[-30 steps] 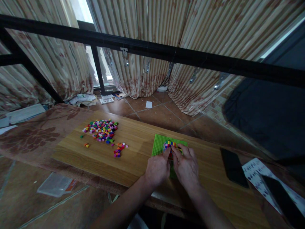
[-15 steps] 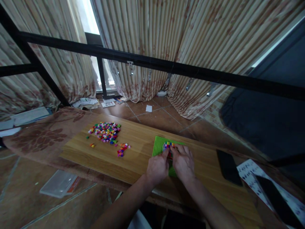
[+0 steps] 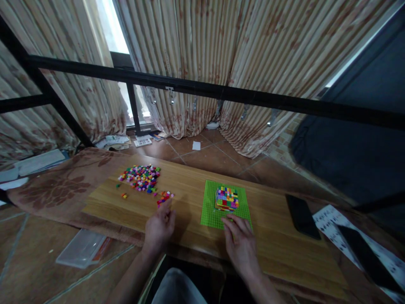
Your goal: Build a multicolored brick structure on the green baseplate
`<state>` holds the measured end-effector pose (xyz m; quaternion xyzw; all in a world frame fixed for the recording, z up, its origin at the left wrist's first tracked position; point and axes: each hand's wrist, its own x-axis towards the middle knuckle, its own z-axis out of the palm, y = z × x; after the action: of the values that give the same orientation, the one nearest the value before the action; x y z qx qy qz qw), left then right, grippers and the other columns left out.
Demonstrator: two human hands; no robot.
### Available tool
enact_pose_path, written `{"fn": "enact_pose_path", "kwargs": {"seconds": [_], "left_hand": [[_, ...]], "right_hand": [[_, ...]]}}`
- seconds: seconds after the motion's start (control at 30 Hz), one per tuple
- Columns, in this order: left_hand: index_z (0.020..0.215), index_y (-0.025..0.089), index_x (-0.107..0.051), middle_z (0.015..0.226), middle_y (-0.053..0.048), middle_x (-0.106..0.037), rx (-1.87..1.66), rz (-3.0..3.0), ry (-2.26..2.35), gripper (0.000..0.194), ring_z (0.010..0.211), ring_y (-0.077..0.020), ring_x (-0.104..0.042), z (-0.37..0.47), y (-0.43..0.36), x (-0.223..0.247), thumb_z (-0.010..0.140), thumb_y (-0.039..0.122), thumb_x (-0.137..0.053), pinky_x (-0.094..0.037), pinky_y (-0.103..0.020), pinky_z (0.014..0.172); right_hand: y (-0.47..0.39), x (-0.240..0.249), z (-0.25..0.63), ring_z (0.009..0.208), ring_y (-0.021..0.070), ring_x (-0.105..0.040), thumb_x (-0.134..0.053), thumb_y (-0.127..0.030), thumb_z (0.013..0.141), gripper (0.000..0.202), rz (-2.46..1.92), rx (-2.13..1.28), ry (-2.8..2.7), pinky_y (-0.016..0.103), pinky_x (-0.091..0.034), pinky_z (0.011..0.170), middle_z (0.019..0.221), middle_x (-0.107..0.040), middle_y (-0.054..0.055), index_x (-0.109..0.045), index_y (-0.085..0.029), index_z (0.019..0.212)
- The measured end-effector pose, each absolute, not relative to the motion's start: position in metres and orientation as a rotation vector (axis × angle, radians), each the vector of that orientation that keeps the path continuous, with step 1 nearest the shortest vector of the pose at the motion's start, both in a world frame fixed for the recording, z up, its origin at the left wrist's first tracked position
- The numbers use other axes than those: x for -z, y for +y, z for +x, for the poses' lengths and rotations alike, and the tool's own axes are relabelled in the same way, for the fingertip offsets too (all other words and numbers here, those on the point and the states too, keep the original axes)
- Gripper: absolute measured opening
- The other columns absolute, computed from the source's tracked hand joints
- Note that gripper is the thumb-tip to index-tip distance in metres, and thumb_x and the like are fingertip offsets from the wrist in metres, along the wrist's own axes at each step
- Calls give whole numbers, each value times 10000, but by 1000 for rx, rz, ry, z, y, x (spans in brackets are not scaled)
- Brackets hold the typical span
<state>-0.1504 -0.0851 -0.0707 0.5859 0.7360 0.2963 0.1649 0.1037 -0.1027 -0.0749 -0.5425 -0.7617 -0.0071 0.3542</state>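
Observation:
A block of small multicoloured bricks (image 3: 227, 198) stands on the green baseplate (image 3: 207, 217), which lies on the wooden board (image 3: 190, 202). My right hand (image 3: 241, 245) is at the near edge of the baseplate, fingers apart and bent, with nothing visible in them. Further left, my left hand (image 3: 160, 223) reaches to the near side of a small cluster of bricks (image 3: 165, 196); its fingers are apart and partly cover the cluster. A large pile of loose bricks (image 3: 142, 177) is spread beyond it on the left, with an orange and yellow piece (image 3: 124, 195) nearby.
A black phone (image 3: 303, 216) lies at the right of the board. Beside it are a printed sheet (image 3: 329, 215) and another dark device (image 3: 363, 249). A clear plastic box (image 3: 80, 249) is on the floor at left. A black metal rail (image 3: 196, 86) crosses beyond the board.
My left hand has left the block and moved left to the small cluster. My right hand has drawn back toward me, off the block, uncovering its top and most of the baseplate.

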Motion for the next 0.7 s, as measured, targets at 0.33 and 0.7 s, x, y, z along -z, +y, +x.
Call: {"fn": "enact_pose_path", "kwargs": {"seconds": [0.33, 0.7], "left_hand": [[1261, 182, -513, 1179, -109, -577, -858, 1722, 2303, 472, 1065, -259, -599, -181, -85, 85, 824, 348, -577, -505, -386, 881], [1231, 188, -531, 1160, -91, -607, -939, 1767, 2189, 381, 1064, -227, -597, -182, -79, 96, 852, 219, -555, -496, -373, 921]], "right_hand": [[-123, 93, 39, 944, 193, -603, -432, -141, 915, 271, -1338, -309, -2077, 353, -511, 842, 1018, -660, 60, -670, -236, 1000], [-30, 90, -35, 955, 201, -575, -485, -173, 897, 227, -1386, -370, -2216, 322, -451, 847, 962, -646, 73, -643, -191, 1058]]}}
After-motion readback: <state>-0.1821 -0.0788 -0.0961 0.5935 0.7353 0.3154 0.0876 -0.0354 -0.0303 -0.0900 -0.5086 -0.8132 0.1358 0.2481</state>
